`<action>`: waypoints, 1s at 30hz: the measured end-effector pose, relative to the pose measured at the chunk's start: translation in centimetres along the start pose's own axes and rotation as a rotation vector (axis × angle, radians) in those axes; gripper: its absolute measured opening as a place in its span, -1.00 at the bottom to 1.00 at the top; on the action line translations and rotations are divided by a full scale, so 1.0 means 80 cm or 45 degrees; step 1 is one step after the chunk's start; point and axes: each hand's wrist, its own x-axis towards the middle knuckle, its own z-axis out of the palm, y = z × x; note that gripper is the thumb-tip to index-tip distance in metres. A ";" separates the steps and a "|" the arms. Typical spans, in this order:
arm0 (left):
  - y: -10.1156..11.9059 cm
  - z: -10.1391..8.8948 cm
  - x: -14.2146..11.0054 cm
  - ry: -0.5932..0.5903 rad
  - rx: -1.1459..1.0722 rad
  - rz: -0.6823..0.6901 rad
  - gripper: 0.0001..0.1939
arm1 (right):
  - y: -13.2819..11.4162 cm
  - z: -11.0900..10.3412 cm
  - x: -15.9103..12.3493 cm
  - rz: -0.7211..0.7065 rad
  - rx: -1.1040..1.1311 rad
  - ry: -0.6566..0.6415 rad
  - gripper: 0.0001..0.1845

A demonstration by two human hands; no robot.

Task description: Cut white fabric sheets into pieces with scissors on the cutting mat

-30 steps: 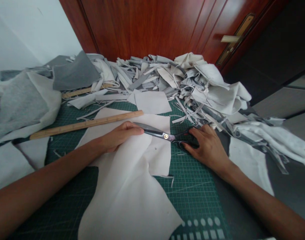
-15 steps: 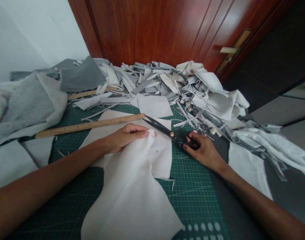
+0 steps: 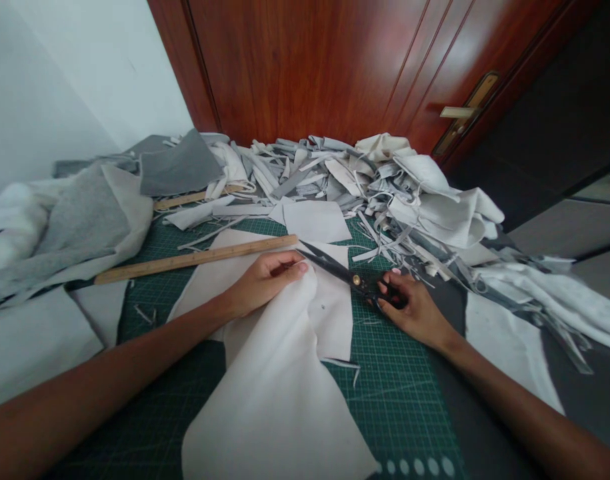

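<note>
My left hand [image 3: 272, 281] pinches the upper edge of a large white fabric piece [image 3: 275, 380], which drapes down toward me. In my right hand [image 3: 409, 303] are black-handled scissors [image 3: 355, 280], gripped by their loops. Their blades point up and left, just beyond my left fingertips and close to the end of a wooden ruler [image 3: 195, 259]. Under both lies another white fabric sheet [image 3: 335, 313], flat on the green cutting mat [image 3: 385, 380]. Whether the blades touch the held cloth I cannot tell.
Heaps of grey and white fabric scraps [image 3: 305, 173] line the back against a wooden door [image 3: 305, 73]. Folded grey-white cloth [image 3: 79, 220] is piled at left, and more white strips [image 3: 535, 287] lie at right. A small white piece [image 3: 317, 221] rests on the mat's far part.
The view has shifted slightly, so everything sits a little lower and further right. Both hands keep their holds; the raised fabric edge looks more rounded over by my left fingers.
</note>
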 end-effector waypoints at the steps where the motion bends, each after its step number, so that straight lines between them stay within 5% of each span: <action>1: -0.001 0.001 0.000 0.016 -0.025 0.015 -0.62 | -0.002 0.001 0.000 -0.001 -0.015 0.006 -0.80; 30: -0.007 -0.005 0.001 -0.057 0.006 0.111 -0.83 | -0.004 0.004 -0.006 -0.161 -0.179 -0.005 -0.83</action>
